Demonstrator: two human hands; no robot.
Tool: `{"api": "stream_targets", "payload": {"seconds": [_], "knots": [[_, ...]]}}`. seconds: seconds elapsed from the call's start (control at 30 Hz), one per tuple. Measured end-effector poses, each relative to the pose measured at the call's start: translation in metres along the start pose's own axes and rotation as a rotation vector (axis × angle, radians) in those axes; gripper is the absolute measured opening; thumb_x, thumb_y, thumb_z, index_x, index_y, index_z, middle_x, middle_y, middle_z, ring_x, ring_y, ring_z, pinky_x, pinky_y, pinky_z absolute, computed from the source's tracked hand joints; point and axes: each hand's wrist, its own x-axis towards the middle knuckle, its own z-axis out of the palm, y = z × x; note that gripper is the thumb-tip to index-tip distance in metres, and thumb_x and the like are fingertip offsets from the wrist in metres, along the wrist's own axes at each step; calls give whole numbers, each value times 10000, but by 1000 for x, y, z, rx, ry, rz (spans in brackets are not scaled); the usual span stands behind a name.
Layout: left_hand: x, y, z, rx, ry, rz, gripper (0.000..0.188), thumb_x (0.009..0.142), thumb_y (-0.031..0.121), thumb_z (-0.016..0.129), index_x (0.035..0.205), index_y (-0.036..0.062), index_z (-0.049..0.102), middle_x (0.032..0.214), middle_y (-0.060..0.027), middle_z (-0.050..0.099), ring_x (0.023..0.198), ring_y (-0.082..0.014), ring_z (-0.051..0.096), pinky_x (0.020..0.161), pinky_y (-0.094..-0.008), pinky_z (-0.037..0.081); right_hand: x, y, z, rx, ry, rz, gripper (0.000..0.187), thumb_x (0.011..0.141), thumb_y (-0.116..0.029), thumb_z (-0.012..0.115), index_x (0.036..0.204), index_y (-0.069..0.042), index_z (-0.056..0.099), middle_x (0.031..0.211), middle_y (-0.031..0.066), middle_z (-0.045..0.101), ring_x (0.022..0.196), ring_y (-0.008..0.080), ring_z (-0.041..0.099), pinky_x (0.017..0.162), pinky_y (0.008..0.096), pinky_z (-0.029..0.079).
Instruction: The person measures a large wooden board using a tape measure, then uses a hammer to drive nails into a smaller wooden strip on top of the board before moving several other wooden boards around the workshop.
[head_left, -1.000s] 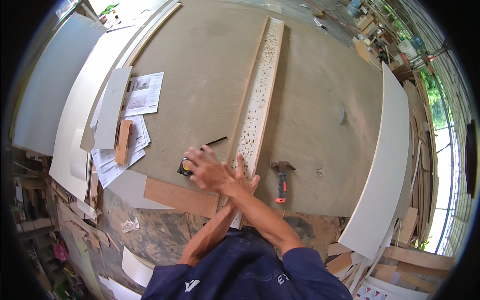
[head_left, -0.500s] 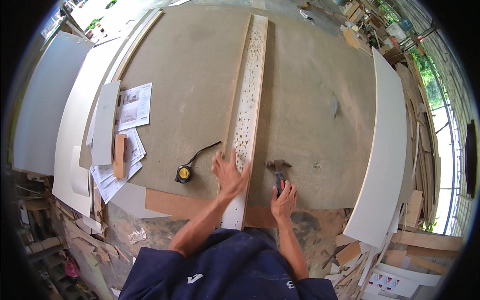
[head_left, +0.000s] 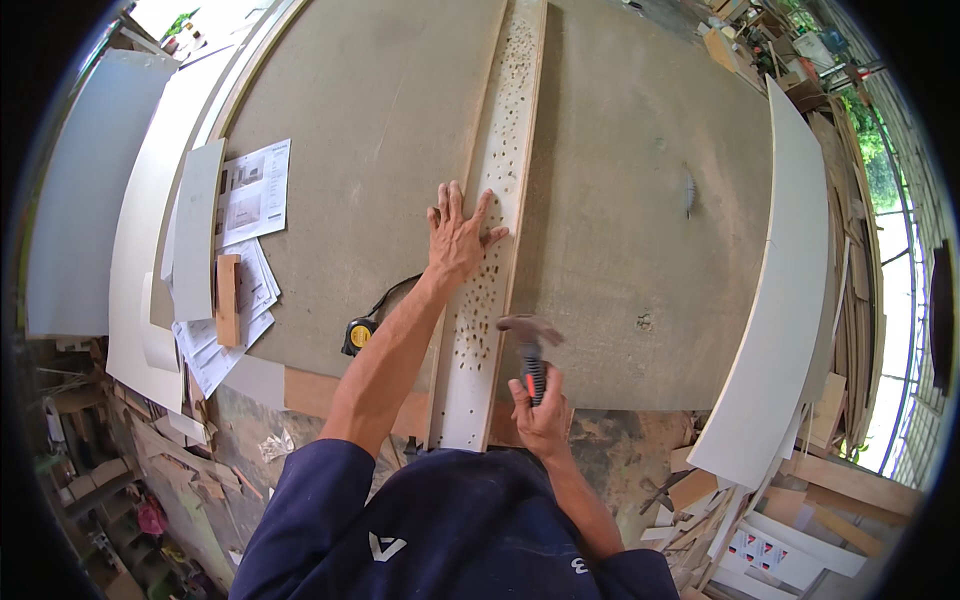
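Note:
A long, narrow white board (head_left: 462, 405) with raised wooden edges runs away from me down the middle, dotted with small brown specks; I cannot tell whether these are holes or loose bits. My left hand (head_left: 460, 240) lies over it with fingers spread, partly reaching past its left edge. My right hand (head_left: 542, 420) grips the handle of a claw hammer (head_left: 532, 365), which is lifted, head up, near the board's right edge. Close to my left forearm, a black and yellow tape measure (head_left: 357, 337) is partly covered by that arm.
Printed sheets (head_left: 255, 195) lie at the left beneath a pale strip (head_left: 200, 235) and a small wooden block (head_left: 228, 300). The wide brown worktop (head_left: 640, 250) has a curved-looking white panel (head_left: 780, 290) along its right side. Wood offcuts (head_left: 690, 490) are heaped at the lower right.
My right hand has raised the hammer off the worktop and moved it left, toward the board. My left hand has gone forward along the board.

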Motion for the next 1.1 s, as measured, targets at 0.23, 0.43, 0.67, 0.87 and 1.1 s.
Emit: {"api": "stream_targets", "payload": {"seconds": [0.23, 0.43, 0.67, 0.87, 1.1], "knots": [[-1, 0, 0, -41, -14, -40, 697, 865, 651, 442, 1435, 256, 372, 1500, -242, 180, 1410, -402, 117, 1084, -562, 149, 17, -18, 4, -152, 94, -631, 382, 898, -250, 609, 1101, 51, 491, 815, 144, 639, 625, 308, 647, 541, 354, 514], [1, 2, 3, -50, -13, -39, 712, 853, 676, 423, 1436, 271, 367, 1500, -240, 179, 1410, -402, 117, 1086, -569, 146, 32, 16, 16, -175, 31, -858, 329, 869, -194, 649, 1047, 48, 515, 800, 151, 634, 597, 275, 636, 541, 320, 517], [0, 0, 3, -10, -12, -45, 712, 862, 677, 395, 1437, 258, 360, 1489, -239, 199, 1405, -404, 129, 1078, -573, 159, 21, -17, 2, -224, 52, -614, 297, 862, -145, 643, 1060, 37, 518, 805, 173, 633, 631, 289, 641, 531, 356, 496], [3, 5, -1, -34, -12, -36, 697, 859, 662, 430, 1432, 269, 368, 1491, -234, 207, 1401, -408, 141, 1079, -575, 154, 27, 18, 18, -474, -147, -626, 302, 873, -187, 621, 1050, 45, 544, 865, 211, 634, 715, 314, 660, 584, 386, 504], [0, -1, 0, -8, -9, -67, 696, 861, 656, 437, 1432, 265, 369, 1487, -234, 218, 1402, -403, 143, 1079, -573, 152, 17, -23, 7, -270, 225, -741, 350, 855, -217, 647, 1023, 70, 538, 775, 180, 616, 515, 313, 595, 457, 362, 453]]}}
